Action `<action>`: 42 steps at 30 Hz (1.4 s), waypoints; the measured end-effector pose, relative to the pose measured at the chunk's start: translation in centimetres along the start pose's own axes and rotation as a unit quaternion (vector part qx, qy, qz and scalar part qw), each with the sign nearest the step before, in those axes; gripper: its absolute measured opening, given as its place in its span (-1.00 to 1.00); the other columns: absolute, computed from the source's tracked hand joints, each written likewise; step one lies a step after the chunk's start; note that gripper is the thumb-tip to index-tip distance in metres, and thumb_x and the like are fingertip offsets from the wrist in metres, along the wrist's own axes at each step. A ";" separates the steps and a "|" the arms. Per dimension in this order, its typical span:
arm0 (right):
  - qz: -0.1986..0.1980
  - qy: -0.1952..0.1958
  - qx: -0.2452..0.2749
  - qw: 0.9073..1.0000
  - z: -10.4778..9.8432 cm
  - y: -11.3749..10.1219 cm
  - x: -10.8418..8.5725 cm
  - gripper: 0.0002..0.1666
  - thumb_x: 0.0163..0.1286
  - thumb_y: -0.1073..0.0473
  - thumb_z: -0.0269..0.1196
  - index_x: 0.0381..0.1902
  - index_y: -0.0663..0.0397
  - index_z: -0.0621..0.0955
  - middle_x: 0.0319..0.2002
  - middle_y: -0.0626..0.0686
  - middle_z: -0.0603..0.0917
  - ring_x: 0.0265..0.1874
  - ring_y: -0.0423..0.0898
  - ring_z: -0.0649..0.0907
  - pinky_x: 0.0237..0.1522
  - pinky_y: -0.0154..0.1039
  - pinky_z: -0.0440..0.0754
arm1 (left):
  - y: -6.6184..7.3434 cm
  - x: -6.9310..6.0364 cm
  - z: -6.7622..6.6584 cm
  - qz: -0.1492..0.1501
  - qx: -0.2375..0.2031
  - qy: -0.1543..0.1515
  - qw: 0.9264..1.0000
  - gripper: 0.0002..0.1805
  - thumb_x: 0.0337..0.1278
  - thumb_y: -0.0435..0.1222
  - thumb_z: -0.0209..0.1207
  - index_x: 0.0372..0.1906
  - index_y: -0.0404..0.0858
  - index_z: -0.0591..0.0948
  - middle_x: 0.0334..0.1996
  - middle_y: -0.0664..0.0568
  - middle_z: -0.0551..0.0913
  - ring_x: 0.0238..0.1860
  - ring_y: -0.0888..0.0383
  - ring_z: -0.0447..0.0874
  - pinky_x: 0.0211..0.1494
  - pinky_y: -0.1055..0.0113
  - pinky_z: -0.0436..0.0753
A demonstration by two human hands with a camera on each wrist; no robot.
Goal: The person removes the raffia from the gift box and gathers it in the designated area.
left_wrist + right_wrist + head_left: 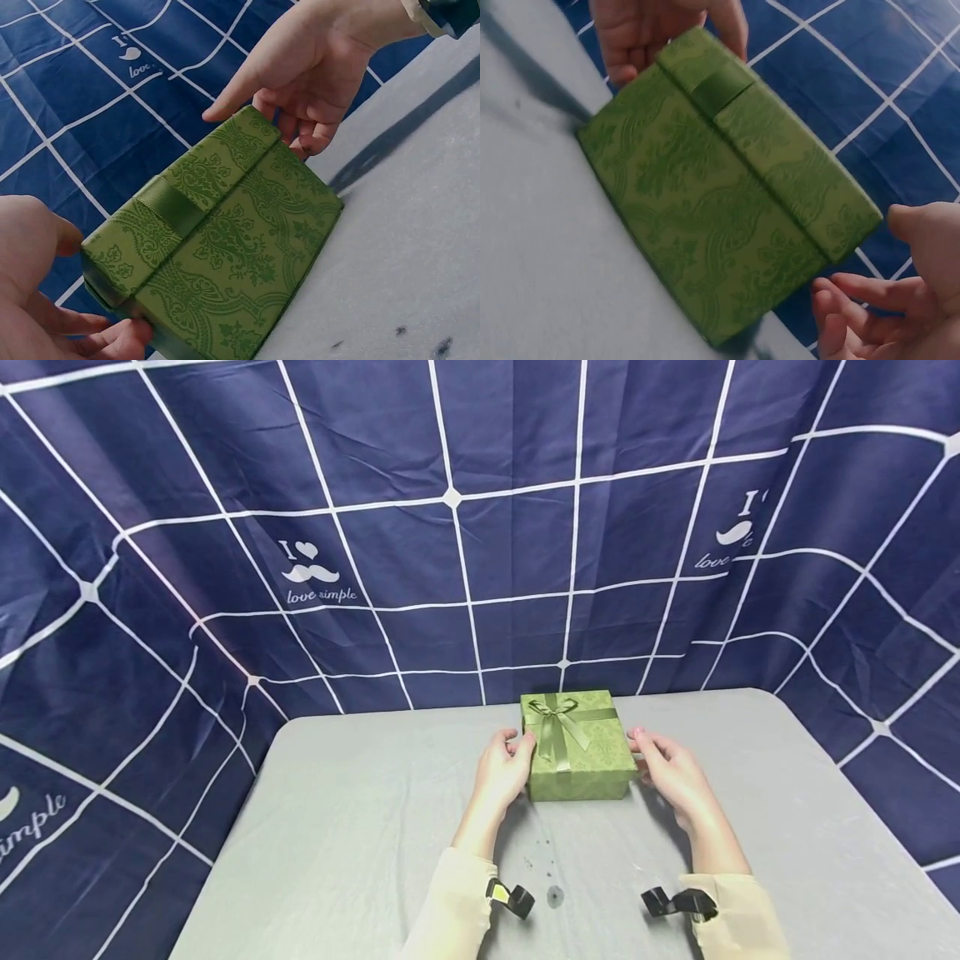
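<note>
A green patterned gift box (pixel 581 752) with a lid and a ribbon bow (pixel 555 714) stands on the grey table. My left hand (pixel 504 768) is at its left side, thumb at the lid's edge. In the left wrist view, fingertips (pixel 135 330) of that hand lie against or very close to the box's side. On the opposite side is my right hand (pixel 671 772), its fingers loosely bent. The right wrist view shows its thumb (pixel 904 221) close to a lid corner; whether it touches, I cannot tell. The lid sits on the box, and the inside is hidden.
A dark blue cloth (pixel 517 552) with white lines hangs behind the table and along both sides. The grey tabletop (pixel 345 827) has a few dark spots (pixel 555 896) in front of the box. Black wrist straps (pixel 517 900) sit on the cream sleeves.
</note>
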State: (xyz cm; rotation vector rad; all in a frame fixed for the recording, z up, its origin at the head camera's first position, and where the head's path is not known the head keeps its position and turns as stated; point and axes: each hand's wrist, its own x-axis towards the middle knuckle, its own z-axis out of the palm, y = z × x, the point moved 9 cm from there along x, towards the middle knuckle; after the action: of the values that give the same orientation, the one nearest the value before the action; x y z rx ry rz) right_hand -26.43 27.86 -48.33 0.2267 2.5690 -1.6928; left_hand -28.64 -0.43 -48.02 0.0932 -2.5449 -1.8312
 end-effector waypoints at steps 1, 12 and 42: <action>0.004 -0.004 0.006 1.000 0.1 0.0 0.0 -0.12 0.72 -0.37 0.06 0.55 0.27 0.49 0.10 0.15 0.72 -0.22 -0.21 0.69 -0.32 -0.25 0.69 | 0.0 0.0 0.0 0.002 -0.002 -0.003 1.000 -0.33 0.52 0.07 0.19 0.40 -0.36 0.60 -0.08 -0.03 0.81 -0.18 0.15 0.74 0.02 0.11 0.73; 0.008 0.000 0.017 1.000 1.3 -0.6 -0.2 -0.13 0.68 -0.24 0.22 0.55 0.40 0.46 0.28 0.34 0.63 -0.15 -0.32 0.64 -0.10 -0.36 0.70 | 0.5 -0.1 0.1 0.001 -0.042 -0.017 0.999 -0.51 0.43 -0.07 0.32 0.21 -0.36 0.71 -0.20 0.00 0.70 -0.32 0.22 0.61 -0.21 0.30 0.65; 0.008 0.017 0.007 1.000 1.6 -0.7 -0.3 -0.17 0.66 -0.23 0.24 0.51 0.34 0.52 0.14 0.22 0.65 -0.20 -0.23 0.63 -0.14 -0.29 0.67 | -0.2 -0.1 0.1 -0.010 -0.085 -0.002 0.996 -0.58 0.34 -0.15 0.37 0.10 -0.40 0.74 -0.28 0.05 0.68 -0.38 0.24 0.59 -0.25 0.37 0.60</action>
State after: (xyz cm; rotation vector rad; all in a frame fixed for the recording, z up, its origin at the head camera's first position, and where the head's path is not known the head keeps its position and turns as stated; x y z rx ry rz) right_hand -26.28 26.11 -48.29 0.2793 2.5726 -1.7162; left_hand -28.57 -0.36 -48.25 0.1156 -2.3860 -2.0488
